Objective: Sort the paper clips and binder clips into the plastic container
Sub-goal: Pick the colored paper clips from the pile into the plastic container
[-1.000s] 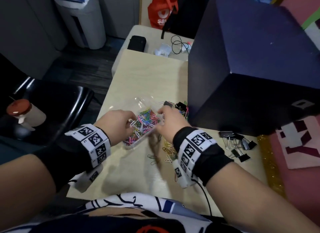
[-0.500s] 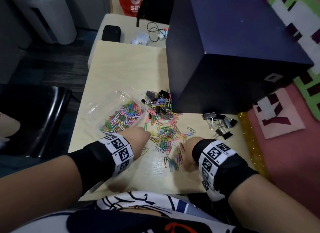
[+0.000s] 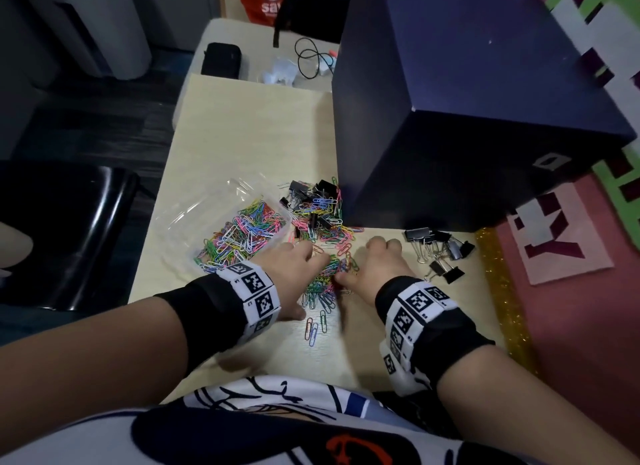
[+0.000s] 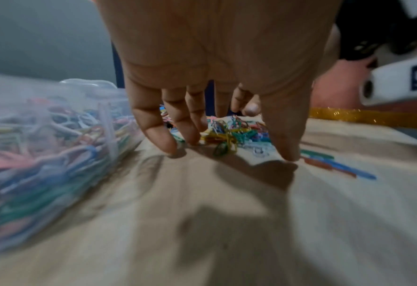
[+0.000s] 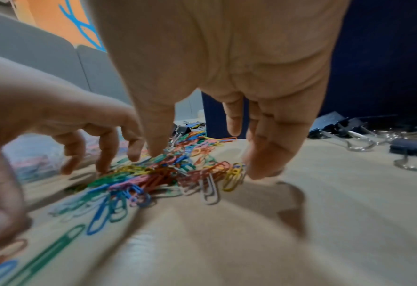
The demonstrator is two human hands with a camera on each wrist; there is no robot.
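A clear plastic container [image 3: 194, 208] [image 4: 56, 120] holding coloured paper clips [image 3: 242, 229] lies on the table's left side. To its right is a loose heap of paper clips mixed with black binder clips [image 3: 311, 201]. My left hand [image 3: 304, 260] [image 4: 227, 151] and right hand [image 3: 367, 260] [image 5: 207, 160] stand on their fingertips on either side of a bunched pile of paper clips [image 3: 329, 274] [image 5: 158, 178]. Both hands' fingers point down at the tabletop and cup the pile without closing on it. More binder clips [image 3: 440, 250] lie right of my right hand.
A large dark blue box [image 3: 467, 118] fills the table's right rear, just behind the clips. A few stray paper clips [image 3: 313, 326] lie near the front edge. A black chair [image 3: 69, 229] stands left; a gold glitter strip [image 3: 498, 291] edges the right side.
A second ago both hands held the container tilted above the table. It now lies on the table, and my hands have come down to the loose clips and drawn together around them.
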